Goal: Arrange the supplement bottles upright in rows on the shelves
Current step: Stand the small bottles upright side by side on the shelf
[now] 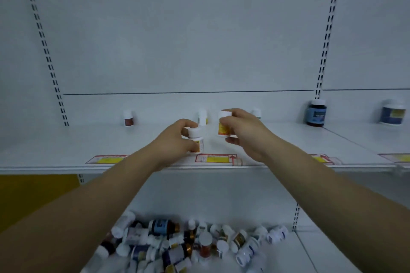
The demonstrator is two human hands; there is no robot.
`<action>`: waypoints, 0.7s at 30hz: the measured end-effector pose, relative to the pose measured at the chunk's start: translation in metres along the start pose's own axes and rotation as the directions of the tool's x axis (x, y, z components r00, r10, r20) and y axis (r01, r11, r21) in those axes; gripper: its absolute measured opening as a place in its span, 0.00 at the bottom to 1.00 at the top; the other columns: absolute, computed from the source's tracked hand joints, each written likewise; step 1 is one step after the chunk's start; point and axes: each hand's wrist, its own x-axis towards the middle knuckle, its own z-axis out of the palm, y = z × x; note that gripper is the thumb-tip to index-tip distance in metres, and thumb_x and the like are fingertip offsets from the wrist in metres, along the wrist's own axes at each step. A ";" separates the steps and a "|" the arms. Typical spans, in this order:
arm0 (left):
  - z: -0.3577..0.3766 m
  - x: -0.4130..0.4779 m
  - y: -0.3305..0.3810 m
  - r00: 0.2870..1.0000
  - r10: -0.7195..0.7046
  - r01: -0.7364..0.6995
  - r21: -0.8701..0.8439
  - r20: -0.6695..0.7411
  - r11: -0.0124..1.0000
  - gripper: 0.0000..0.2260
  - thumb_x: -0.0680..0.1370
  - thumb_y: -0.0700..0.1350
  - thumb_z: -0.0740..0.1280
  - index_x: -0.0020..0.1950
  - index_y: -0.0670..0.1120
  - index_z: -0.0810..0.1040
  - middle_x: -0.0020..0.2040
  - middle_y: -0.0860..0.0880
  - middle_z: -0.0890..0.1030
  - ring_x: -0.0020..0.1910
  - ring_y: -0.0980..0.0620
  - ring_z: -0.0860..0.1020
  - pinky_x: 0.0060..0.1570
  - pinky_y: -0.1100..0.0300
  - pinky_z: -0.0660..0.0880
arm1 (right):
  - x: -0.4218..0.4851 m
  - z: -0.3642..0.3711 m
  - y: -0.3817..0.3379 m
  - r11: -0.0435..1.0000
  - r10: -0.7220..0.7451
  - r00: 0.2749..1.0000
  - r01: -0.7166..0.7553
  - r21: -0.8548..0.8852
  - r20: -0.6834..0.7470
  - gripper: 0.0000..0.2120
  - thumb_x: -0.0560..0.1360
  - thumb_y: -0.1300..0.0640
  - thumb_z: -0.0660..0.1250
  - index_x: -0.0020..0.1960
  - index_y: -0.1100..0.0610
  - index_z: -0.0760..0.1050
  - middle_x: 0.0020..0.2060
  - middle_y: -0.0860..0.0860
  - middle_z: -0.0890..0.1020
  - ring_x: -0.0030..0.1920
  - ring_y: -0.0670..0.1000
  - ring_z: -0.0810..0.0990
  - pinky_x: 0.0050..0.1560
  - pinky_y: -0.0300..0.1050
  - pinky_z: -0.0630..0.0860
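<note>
White shelf (pixel 66 146) is carrying a few upright back bottles (pixel 202 116). Placing step in hand: L hand (pixel 175 139) fingers (pixel 187 122) are clamping a bottle (pixel 197 139) low over shelf front; R hand (pixel 246 133) is pinching a 2nd bottle (pixel 223 126), upright, just beside. Next move, est.: setting both down upright, in line w/ back row. Pile (pixel 188 244) is lying on lower shelf.

Both hands reach over the upper shelf (pixel 66 146). The left hand (pixel 175 139) grips a small white bottle (pixel 197 138) with a yellow label near the shelf's front edge. The right hand (pixel 244 133) holds a second white bottle (pixel 224 125) upright just beside it. Three small bottles (pixel 128 118) stand spaced apart along the back, with two dark blue jars (pixel 316 113) farther right. On the lower shelf (pixel 310 257) lies a jumbled pile of bottles (pixel 188 244).
</note>
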 end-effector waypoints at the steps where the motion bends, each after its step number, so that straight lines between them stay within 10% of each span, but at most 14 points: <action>1: 0.001 0.008 -0.003 1.000 0.000 -0.001 0.047 0.016 0.999 0.19 0.71 0.37 0.71 0.56 0.53 0.72 0.50 0.52 0.76 0.41 0.55 0.77 0.39 0.66 0.72 | 0.012 -0.001 0.003 0.996 0.005 1.000 -0.006 -0.086 -0.006 0.12 0.75 0.56 0.65 0.59 0.51 0.73 0.51 0.51 0.78 0.52 0.52 0.78 0.50 0.46 0.78; 21: 0.014 0.161 -0.049 0.986 0.137 -0.163 0.419 0.092 0.893 0.16 0.71 0.46 0.73 0.56 0.48 0.74 0.55 0.49 0.76 0.48 0.52 0.73 0.47 0.60 0.68 | 0.176 -0.018 0.044 0.677 -0.034 0.996 0.080 -0.732 0.078 0.22 0.72 0.56 0.69 0.64 0.55 0.68 0.57 0.54 0.76 0.51 0.52 0.72 0.49 0.42 0.68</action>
